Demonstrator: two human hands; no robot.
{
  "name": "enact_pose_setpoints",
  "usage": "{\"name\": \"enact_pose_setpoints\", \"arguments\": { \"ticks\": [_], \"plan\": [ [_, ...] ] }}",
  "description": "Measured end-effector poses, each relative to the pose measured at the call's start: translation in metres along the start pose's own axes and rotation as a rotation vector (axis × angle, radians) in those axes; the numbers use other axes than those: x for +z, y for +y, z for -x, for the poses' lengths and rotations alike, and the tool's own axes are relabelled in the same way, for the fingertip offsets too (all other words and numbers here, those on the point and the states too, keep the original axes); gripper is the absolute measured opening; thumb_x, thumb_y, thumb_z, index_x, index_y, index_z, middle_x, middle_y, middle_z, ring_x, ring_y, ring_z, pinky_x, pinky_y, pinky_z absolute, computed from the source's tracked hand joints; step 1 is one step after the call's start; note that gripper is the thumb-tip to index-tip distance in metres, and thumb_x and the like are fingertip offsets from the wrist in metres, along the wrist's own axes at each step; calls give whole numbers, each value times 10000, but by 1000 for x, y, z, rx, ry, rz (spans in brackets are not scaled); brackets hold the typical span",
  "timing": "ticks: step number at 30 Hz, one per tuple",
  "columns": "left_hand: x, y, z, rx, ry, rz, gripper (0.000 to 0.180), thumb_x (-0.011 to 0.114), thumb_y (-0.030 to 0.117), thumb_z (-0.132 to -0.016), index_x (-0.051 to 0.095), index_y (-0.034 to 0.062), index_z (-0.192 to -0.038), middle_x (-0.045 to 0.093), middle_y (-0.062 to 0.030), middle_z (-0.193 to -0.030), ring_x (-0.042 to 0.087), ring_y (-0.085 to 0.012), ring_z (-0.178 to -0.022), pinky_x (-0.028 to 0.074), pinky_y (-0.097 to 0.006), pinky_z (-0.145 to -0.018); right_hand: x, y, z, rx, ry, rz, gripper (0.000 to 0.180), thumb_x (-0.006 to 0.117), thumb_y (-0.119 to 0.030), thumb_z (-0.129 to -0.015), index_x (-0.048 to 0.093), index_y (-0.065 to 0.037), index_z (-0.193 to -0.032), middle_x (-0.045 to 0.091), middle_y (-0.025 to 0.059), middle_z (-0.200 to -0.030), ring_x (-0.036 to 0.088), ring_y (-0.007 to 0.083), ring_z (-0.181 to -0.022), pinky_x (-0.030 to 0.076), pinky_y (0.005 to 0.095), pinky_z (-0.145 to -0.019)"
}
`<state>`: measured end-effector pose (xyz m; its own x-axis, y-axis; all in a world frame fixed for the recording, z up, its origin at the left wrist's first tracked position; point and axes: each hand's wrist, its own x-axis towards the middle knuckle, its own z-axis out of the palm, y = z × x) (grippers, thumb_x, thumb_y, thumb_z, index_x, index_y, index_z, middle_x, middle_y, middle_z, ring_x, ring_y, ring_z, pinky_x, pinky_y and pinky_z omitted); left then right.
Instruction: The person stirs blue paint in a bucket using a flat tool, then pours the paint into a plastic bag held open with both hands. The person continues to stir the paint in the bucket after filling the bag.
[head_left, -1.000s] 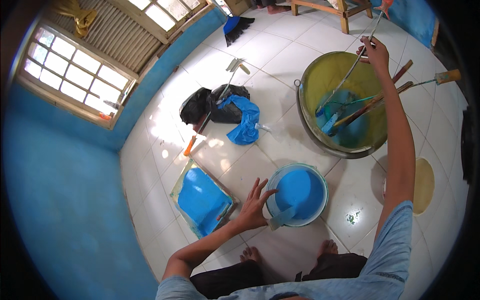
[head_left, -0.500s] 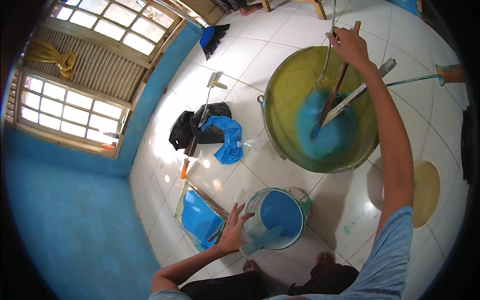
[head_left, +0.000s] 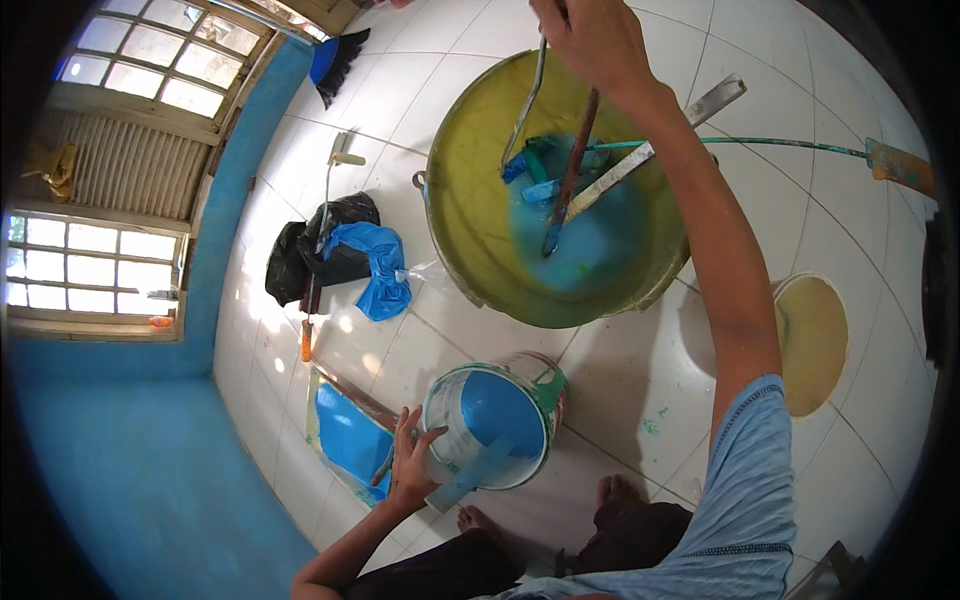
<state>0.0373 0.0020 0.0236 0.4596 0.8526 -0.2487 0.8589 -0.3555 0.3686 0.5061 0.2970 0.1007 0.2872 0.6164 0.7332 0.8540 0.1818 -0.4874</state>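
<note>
We logged: right hand (head_left: 595, 45) closed round rod (head_left: 526, 105), blue tip (head_left: 515, 168) newly surfaced, apparently lifted, in far tub (head_left: 462, 190); left hand (head_left: 408, 465) spread by near bucket (head_left: 447, 402).

Left fingers (head_left: 402, 430) at paint bucket (head_left: 552, 392), right fingers (head_left: 548, 20) on thin rod (head_left: 526, 103), yellow-green tub (head_left: 463, 190), paint tray (head_left: 313, 428)

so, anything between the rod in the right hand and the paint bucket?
Yes: the near wall of the big yellow tub. The right hand's metal rod reaches down inside it; the paint bucket stands outside. Past that wall, only floor tiles show.
</note>
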Motion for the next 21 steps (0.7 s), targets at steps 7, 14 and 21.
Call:
{"name": "enact_pose_setpoints", "arguments": {
  "ticks": [7, 14, 21],
  "plan": [
    [0, -3, -2, 6, -6, 40, 880, 907, 445, -516, 518, 154, -1250, 254, -224, -1482, 145, -477, -1410, 196, -602, -1118, 32, 55, -13, 178, -83, -315, 246, 437, -176, -980, 590, 15, -950, 623, 146, -635, 631, 275, -594, 512, 386, -602],
    [-1, -8, 1, 2, -10, 31, 880, 896, 451, -526, 524, 148, -1263, 262, -225, -1482, 145, -473, -1413, 180, -595, -1123, 30, 3, 18, 271, -527, -506, 354, 404, -301, -1009, 588, -15, -1103, 652, 43, -710, 649, 138, -629, 531, 291, -634],
    [0, -4, 1, 6, 23, 63, 881, 897, 448, -519, 540, 135, -1260, 272, -223, -1480, 147, -470, -1415, 189, -595, -1119, -26, -46, 29, 139, -612, -579, 357, 366, -253, -989, 527, -11, -1196, 679, 88, -778, 655, 172, -662, 529, 314, -690]
  ]
}}
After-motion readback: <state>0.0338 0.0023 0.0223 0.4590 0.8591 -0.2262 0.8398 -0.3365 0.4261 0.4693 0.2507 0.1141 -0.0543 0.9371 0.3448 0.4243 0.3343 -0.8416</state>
